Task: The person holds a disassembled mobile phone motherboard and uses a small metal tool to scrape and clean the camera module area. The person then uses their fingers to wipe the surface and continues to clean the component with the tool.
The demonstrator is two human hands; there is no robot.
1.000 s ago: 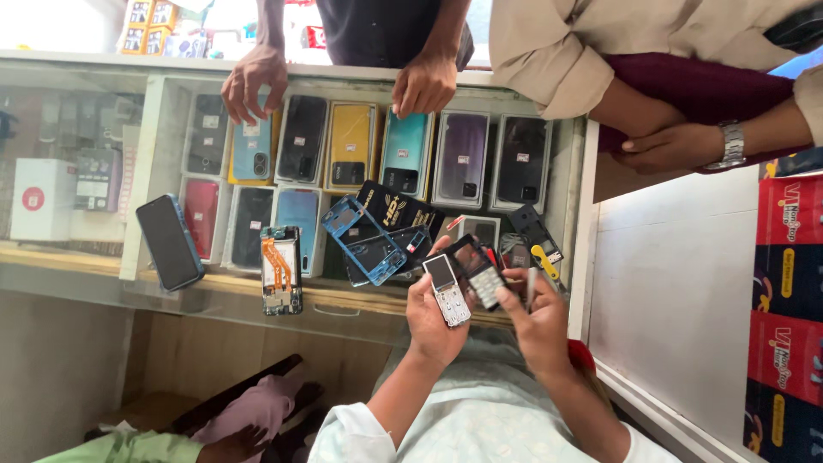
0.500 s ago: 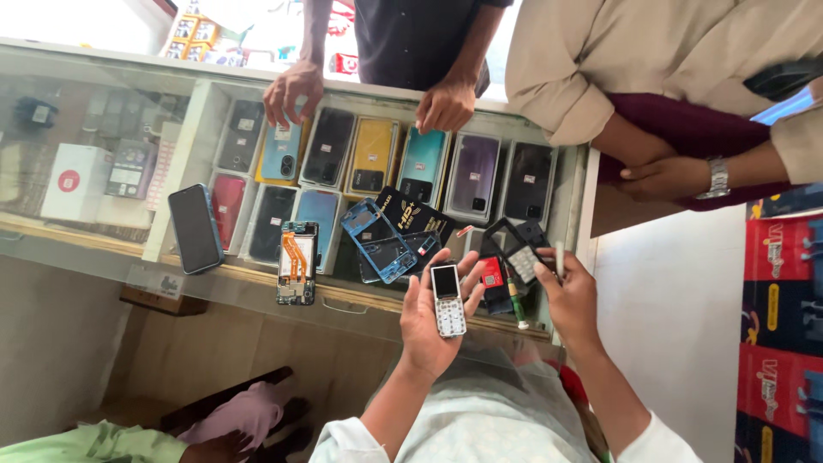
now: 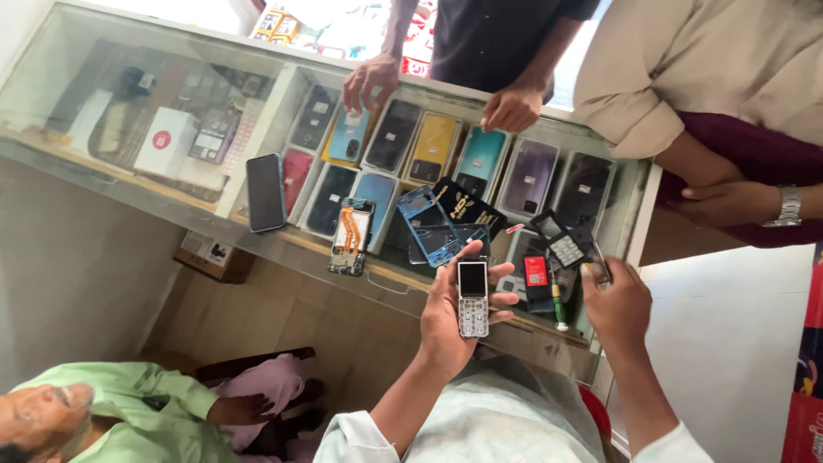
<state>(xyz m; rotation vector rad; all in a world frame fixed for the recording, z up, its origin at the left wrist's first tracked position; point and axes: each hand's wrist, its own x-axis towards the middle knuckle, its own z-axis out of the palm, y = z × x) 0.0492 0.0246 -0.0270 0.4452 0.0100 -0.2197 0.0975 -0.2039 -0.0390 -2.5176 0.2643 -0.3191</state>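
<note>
My left hand is shut on a small silver keypad phone with its front cover off and its dark screen facing me, held just above the near edge of the glass counter. My right hand is a little to the right, its fingertips pinching the corner of a black keypad cover over the counter. Between the hands lie a battery with a red label and a green-handled screwdriver.
On the glass lie a blue phone frame, an opened phone with orange cable and a black smartphone. Phone cases fill the display below. Other people's hands rest on the far side. A person in green sits at lower left.
My hands have drawn apart. The left hand turned the silver phone upright and pulled it toward me; the right hand carried the black cover off to the right.
</note>
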